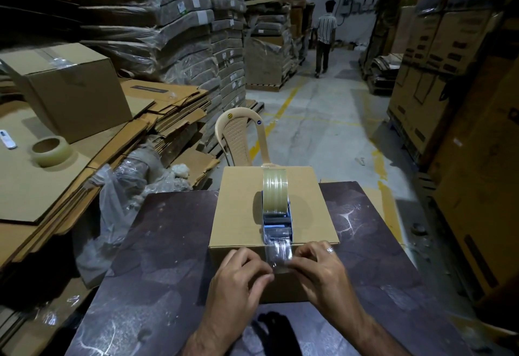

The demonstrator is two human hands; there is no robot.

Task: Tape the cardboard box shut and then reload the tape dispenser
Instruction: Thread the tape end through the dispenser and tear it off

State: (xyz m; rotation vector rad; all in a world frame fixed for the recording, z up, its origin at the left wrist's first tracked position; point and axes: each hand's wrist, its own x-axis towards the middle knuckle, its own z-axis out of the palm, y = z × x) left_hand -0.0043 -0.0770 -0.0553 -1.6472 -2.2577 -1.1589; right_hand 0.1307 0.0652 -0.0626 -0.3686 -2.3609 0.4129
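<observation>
A closed cardboard box [241,215] stands on a dark table [157,243]. A blue tape dispenser [276,215] with a clear tape roll rests on the box top, along its middle seam. A strip of clear tape [278,253] runs from it over the near edge and down the front face. My left hand [238,274] and my right hand [320,265] meet at the front face, and their fingertips pinch the end of the strip against the box. A spare tape roll [52,150] lies on flat cardboard at the left.
Flattened cardboard sheets [84,175] and a sealed box [70,88] lie to the left, with crumpled plastic wrap [126,187] beside the table. A beige plastic chair [241,136] stands behind the box. A person [324,38] walks down the aisle between stacked goods.
</observation>
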